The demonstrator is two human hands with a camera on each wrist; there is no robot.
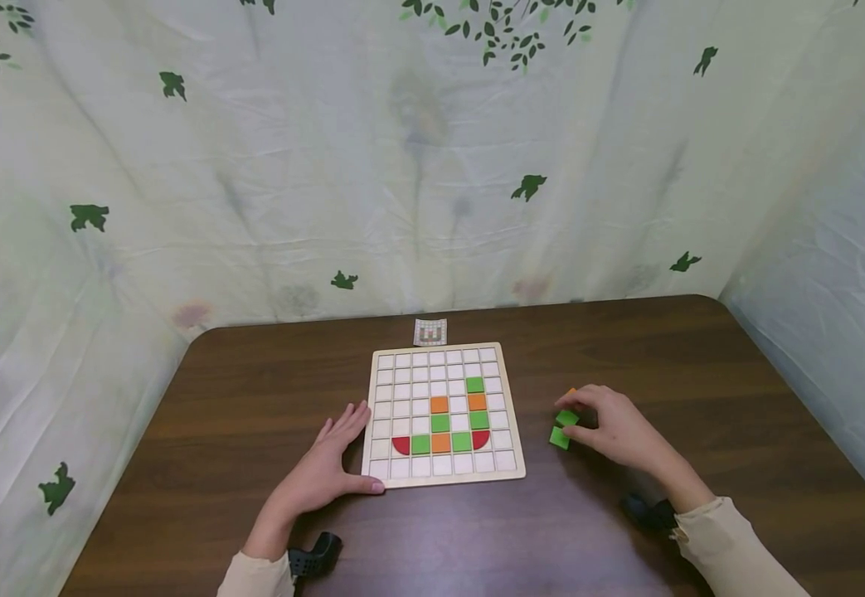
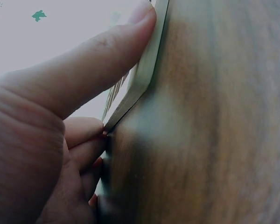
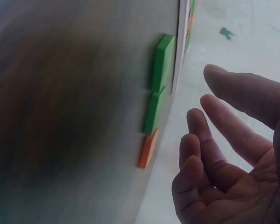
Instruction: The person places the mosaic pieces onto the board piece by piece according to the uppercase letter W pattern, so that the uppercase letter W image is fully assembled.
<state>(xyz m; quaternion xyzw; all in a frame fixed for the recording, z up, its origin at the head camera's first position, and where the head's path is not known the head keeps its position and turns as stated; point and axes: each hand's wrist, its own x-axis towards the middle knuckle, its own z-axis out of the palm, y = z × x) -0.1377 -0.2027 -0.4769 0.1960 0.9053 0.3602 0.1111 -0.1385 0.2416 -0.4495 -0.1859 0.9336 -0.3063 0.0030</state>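
A square wooden-framed grid board [image 1: 372, 414] lies on the table, with red, orange and green pieces in several of its cells. My left hand [image 1: 328, 463] rests against its near left corner, fingers straight along the left side and thumb [image 2: 102, 60] on the near edge. To the right of the board, my right hand [image 1: 619, 427] hovers over loose tiles with fingers apart, holding nothing. Below it are a green tile [image 1: 560, 438], a second green tile [image 3: 154, 112] and an orange tile [image 3: 148, 148], the last mostly covered by the fingers in the head view.
A small printed card [image 1: 430, 332] with a grid pattern lies behind the board. The dark wooden table [image 1: 268, 373] ends at a pale leaf-patterned curtain [image 1: 432, 166] along the back and sides. Each wrist wears a black device [image 1: 316, 555].
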